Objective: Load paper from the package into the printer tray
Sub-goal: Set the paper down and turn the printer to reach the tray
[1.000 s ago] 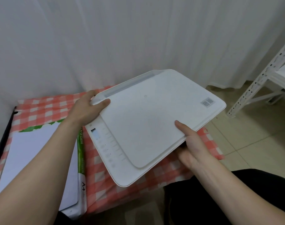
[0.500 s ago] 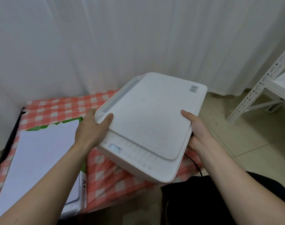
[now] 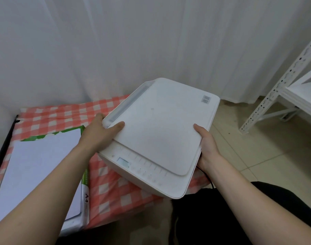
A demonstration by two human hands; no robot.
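On paper package [image 3: 86, 198]: "A4" (sideways)

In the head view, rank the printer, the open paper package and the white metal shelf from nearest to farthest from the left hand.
1. Printer: the left hand grips its left edge.
2. Paper package: just left of that hand, on the checked cloth.
3. White metal shelf: far right, beyond the right hand.
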